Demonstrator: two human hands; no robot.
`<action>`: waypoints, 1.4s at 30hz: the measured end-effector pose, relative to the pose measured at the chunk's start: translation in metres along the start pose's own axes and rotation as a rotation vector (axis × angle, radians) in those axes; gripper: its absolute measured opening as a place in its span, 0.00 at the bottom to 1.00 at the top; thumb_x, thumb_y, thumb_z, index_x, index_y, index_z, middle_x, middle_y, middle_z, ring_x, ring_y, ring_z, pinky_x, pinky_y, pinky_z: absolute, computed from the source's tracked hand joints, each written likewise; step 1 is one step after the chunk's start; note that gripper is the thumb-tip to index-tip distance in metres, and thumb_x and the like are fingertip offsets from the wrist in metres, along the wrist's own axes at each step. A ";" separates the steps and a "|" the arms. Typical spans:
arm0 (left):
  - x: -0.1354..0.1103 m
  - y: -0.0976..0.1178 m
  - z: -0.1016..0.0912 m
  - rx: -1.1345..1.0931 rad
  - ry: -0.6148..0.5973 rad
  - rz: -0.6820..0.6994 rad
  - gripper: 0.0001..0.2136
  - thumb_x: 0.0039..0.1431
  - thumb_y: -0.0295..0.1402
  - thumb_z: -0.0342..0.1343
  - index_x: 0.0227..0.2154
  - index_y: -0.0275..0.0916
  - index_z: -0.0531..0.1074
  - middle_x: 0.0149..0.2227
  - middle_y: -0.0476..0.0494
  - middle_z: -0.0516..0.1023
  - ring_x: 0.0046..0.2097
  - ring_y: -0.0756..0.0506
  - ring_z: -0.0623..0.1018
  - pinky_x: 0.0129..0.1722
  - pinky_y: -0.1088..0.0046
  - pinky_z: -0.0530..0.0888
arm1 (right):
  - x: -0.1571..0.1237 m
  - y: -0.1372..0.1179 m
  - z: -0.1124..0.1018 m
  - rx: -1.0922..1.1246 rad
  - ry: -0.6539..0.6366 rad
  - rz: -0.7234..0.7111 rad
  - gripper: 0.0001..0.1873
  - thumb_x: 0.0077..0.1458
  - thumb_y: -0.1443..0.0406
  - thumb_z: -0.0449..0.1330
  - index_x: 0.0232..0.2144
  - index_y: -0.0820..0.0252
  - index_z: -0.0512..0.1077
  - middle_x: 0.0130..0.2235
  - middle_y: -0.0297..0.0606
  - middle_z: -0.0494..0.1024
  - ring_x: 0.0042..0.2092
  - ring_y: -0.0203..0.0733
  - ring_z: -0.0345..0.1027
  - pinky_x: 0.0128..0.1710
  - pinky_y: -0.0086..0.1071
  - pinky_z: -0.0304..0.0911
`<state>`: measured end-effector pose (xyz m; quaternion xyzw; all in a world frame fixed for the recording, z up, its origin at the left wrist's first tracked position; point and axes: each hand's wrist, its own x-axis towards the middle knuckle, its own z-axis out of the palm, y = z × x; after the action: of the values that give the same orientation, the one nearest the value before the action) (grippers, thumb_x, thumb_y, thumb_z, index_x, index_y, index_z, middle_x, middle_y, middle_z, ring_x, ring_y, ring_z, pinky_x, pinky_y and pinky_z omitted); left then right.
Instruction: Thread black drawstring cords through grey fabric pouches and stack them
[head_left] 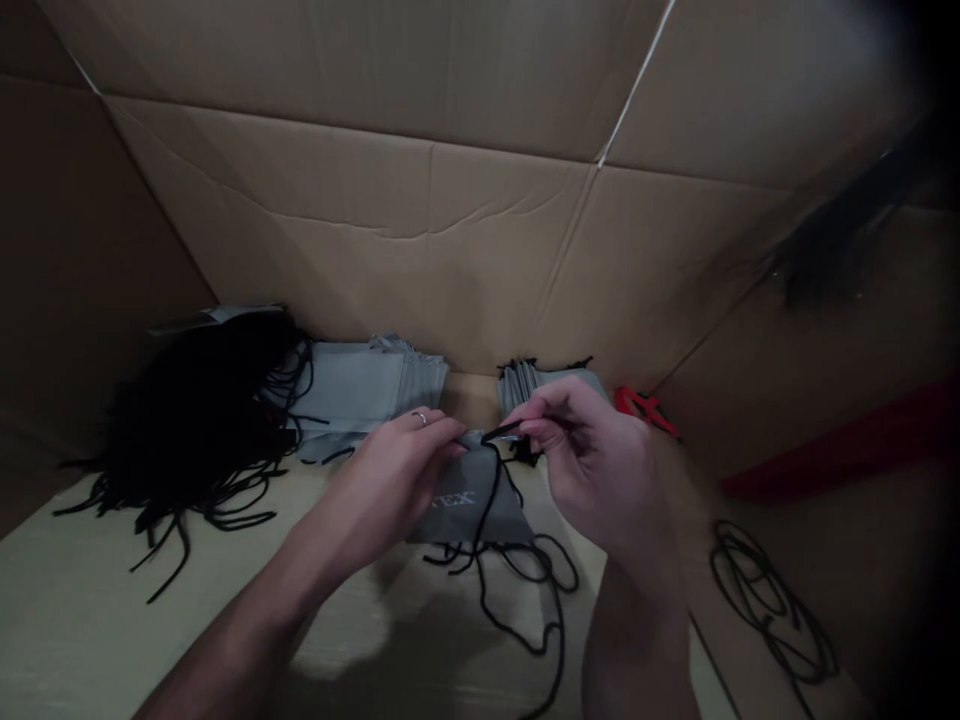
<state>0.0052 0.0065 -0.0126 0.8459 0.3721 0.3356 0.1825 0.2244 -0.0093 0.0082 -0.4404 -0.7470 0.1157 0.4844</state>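
A small grey fabric pouch (472, 505) with pale lettering hangs between my hands above the work surface. My left hand (397, 470), a ring on one finger, is closed on the pouch's top edge. My right hand (592, 455) pinches a thin metal tool (510, 433) with a black cord (487, 475) at the pouch's opening. The cord trails down in loops (525, 570) onto the surface below.
A heap of loose black cords (195, 420) lies at the left. Two stacks of grey pouches (375, 385) (525, 380) stand by the cardboard wall (450, 230). Red scissors (645, 408) lie at the right, and another coiled black cord (765, 600) lies beyond the surface's edge.
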 end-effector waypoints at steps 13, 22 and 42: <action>-0.006 0.008 0.003 -0.270 0.053 0.130 0.25 0.73 0.24 0.56 0.69 0.47 0.63 0.40 0.49 0.82 0.40 0.49 0.82 0.43 0.75 0.77 | 0.006 0.006 0.016 0.397 0.031 0.090 0.05 0.63 0.69 0.64 0.33 0.57 0.77 0.31 0.33 0.80 0.31 0.36 0.72 0.30 0.29 0.68; 0.000 0.008 0.003 -0.310 0.248 0.191 0.09 0.70 0.23 0.60 0.47 0.41 0.82 0.43 0.45 0.80 0.43 0.49 0.80 0.42 0.75 0.76 | 0.007 0.000 0.015 0.521 -0.097 0.123 0.02 0.64 0.65 0.67 0.37 0.58 0.80 0.34 0.36 0.84 0.36 0.38 0.80 0.35 0.29 0.75; 0.004 0.007 0.001 -0.341 0.153 -0.068 0.11 0.70 0.31 0.57 0.34 0.36 0.82 0.27 0.47 0.79 0.28 0.49 0.73 0.28 0.74 0.67 | -0.004 -0.006 -0.014 0.191 0.000 -0.091 0.10 0.67 0.69 0.65 0.47 0.50 0.81 0.39 0.32 0.85 0.37 0.37 0.79 0.38 0.32 0.74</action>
<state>0.0110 0.0050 -0.0079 0.7618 0.3511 0.4506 0.3056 0.2329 -0.0194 0.0160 -0.3577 -0.7518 0.1641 0.5291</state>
